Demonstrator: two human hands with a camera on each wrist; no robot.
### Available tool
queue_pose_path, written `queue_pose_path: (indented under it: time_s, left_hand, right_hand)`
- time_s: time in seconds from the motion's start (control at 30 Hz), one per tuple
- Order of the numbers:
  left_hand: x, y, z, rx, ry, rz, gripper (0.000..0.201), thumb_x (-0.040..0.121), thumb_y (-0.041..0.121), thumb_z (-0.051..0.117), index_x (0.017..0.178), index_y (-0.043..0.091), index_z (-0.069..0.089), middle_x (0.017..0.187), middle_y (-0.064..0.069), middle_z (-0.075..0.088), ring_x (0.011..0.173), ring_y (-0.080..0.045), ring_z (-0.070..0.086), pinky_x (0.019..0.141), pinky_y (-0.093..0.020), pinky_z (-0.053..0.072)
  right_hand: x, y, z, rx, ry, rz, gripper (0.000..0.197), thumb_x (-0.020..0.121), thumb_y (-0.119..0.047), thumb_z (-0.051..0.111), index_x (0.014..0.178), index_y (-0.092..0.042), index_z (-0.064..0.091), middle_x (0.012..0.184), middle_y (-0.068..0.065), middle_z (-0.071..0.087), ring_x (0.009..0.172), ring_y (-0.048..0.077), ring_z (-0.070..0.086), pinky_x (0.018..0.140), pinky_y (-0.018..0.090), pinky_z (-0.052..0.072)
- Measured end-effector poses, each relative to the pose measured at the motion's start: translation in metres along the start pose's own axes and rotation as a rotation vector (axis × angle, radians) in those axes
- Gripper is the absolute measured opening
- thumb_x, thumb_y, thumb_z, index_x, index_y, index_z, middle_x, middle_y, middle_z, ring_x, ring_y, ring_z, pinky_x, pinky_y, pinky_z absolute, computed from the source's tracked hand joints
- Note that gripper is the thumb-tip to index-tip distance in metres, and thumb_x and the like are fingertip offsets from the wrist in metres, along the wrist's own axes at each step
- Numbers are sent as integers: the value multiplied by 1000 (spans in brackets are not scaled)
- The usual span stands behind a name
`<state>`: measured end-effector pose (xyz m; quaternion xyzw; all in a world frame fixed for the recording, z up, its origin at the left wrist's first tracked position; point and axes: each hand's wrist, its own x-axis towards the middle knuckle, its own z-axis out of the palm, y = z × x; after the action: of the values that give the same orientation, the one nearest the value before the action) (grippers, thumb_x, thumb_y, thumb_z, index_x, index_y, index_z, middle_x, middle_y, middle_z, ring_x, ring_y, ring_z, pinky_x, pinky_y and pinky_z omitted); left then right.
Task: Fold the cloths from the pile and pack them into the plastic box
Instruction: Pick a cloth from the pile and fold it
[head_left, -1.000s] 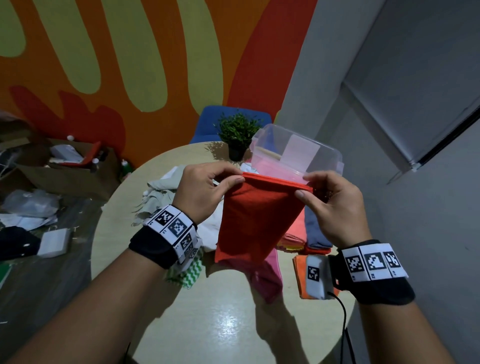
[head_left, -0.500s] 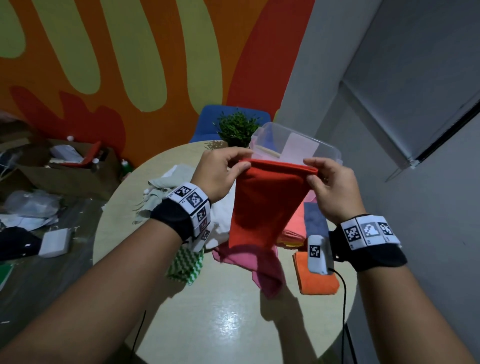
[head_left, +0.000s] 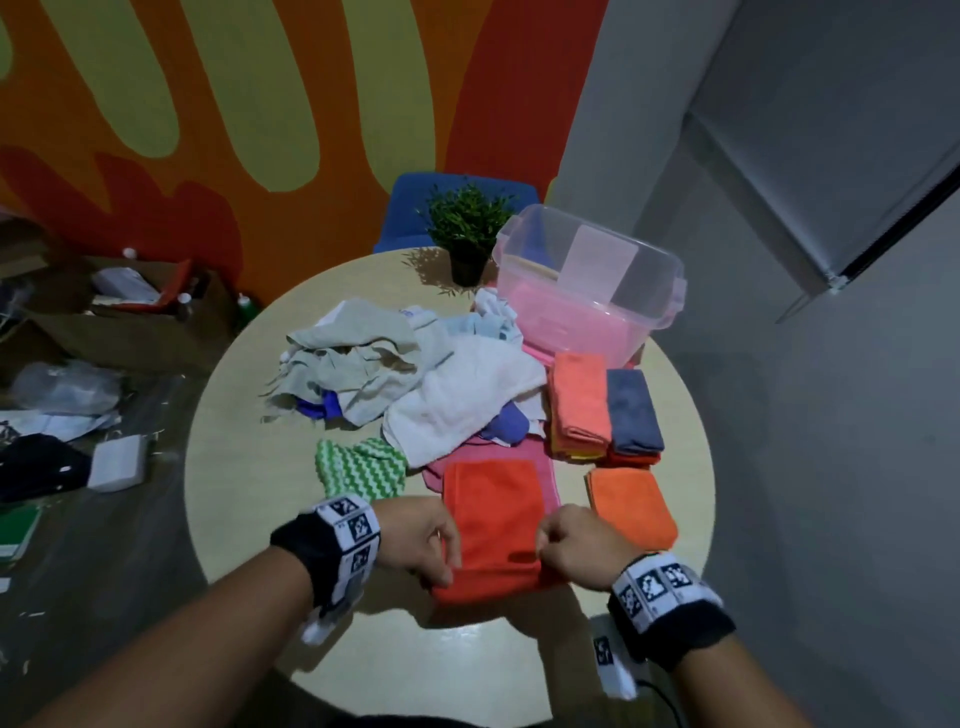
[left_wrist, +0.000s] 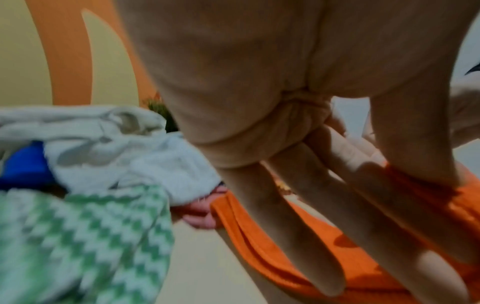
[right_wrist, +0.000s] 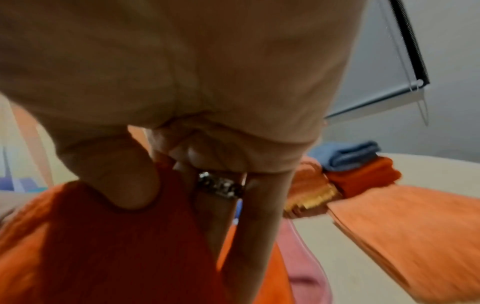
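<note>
The red cloth (head_left: 493, 525) lies flat on the round bench (head_left: 234, 467), close to the person, and its far end rests on a pink cloth (head_left: 548, 480). The left hand (head_left: 423, 540) pinches the near left corner of the red cloth between thumb and fingers. The right hand (head_left: 576, 551) pinches the near right corner the same way. Behind them sits the messy pile of cloths (head_left: 395, 384), with a green zigzag cloth (head_left: 363, 467) at its near edge. Folded cloths (head_left: 605, 410) are stacked to the right, just in front of the plastic box (head_left: 587, 286), and an orange folded cloth (head_left: 631, 506) lies beside the right hand.
</note>
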<state>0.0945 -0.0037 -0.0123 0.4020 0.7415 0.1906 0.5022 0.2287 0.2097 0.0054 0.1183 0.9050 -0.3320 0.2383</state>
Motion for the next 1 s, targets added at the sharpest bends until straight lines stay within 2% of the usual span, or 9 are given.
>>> queue_pose_path:
  time_s: [0.1,0.17,0.27,0.37,0.53,0.73,0.87,0.93,1.0]
  left_hand:
    - [9,-15,17,-45,-50,-61,8,84,23,78,90,22,73,77,3,75,74,-7,70,82,-25,55]
    - [16,-21,18,-65,20,-71,10,86,22,75,95,18,74,76,3,75,71,-4,69,82,-26,56]
    - [32,-26,10,-82,349,-67,9,89,18,72,96,13,75,68,6,68,57,3,59,65,-14,49]
    - [51,-28,1,-217,639,-125,7,90,14,70,87,12,75,64,-4,70,51,-8,61,56,-19,50]
    - [85,-33,-7,-188,803,-291,11,87,16,72,77,13,72,67,1,64,66,-14,62,62,-19,41]
    - [107,-51,-9,-109,809,-333,12,86,22,74,79,17,65,76,-4,64,75,-21,63,64,-22,42]
    - [106,-49,3,90,823,-195,23,79,22,78,82,24,56,86,6,52,86,-20,57,77,-33,49]
    - [104,-40,15,109,640,-57,23,76,28,80,80,29,58,86,8,56,85,-16,57,79,-34,49]
    - [103,-33,30,225,367,0,32,72,42,81,94,26,64,98,6,59,92,-15,52,84,-32,47]
  right_hand:
    - [4,20,24,37,-88,55,28,82,-7,53,61,-26,58,67,-9,61,66,6,57,64,17,45]
    - [9,32,25,62,-40,70,29,81,-6,54,65,-29,61,73,-12,64,72,4,61,71,20,50]
    - [24,44,15,62,203,32,37,82,0,59,71,-36,57,75,-17,62,73,-2,58,70,17,45]
    - [49,46,7,113,415,104,27,86,-5,66,87,-31,61,74,-13,62,71,7,59,67,17,42]
    - [88,47,2,181,495,219,19,87,-9,69,103,-19,66,80,1,65,82,21,63,74,26,46]
    - [102,51,7,130,546,175,32,83,0,68,111,-14,64,104,1,66,100,19,62,95,33,50]
    - [94,60,26,28,412,27,20,81,-10,72,93,-24,67,102,-4,63,98,14,57,96,31,47]
    - [89,64,38,-46,239,-15,22,77,-26,78,96,-28,67,104,-8,61,103,14,54,97,31,44]
    - [85,66,48,-127,90,-19,45,68,-40,83,106,-27,64,112,-8,54,107,16,48,96,30,40]
